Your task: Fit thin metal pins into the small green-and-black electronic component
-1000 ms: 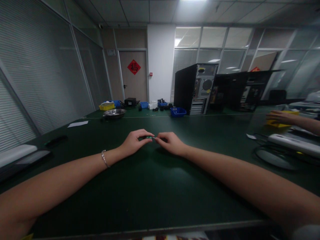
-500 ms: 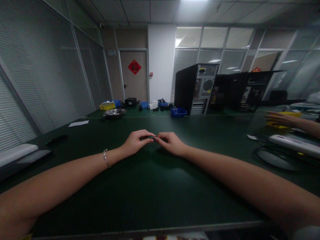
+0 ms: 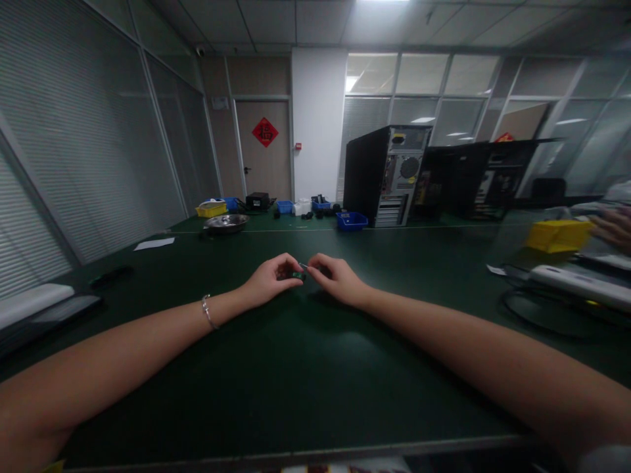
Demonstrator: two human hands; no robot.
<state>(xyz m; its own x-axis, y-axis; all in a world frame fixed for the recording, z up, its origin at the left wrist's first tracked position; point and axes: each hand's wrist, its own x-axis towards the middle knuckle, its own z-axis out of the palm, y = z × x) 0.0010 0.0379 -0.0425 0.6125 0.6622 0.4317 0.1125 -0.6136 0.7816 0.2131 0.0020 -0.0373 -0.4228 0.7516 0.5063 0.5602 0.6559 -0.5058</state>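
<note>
My left hand [image 3: 267, 282], with a bracelet at its wrist, pinches a small green circuit board [image 3: 298, 276] between thumb and fingers. Just to the right, the thumb and fingers of my right hand [image 3: 340, 281] are pinched on a thin silvery piece [image 3: 303, 265], too small to identify. The piece points toward the fingertips of my left hand, above the board. Whether it touches the board cannot be made out. Both hands are held over the dark green table [image 3: 305, 381].
Far back stand a black computer tower [image 3: 384, 177], a blue bin [image 3: 351, 221] and a metal bowl [image 3: 226, 223]. At right are a yellow bin [image 3: 559, 236], a white power strip [image 3: 572, 279], cables and another person's blurred hand [image 3: 614, 226]. A white paper [image 3: 154, 244] lies at left.
My fingertips have drawn slightly apart, and the thin silvery piece and more of the green board now show. The other person's hand has moved right, off the yellow bin.
</note>
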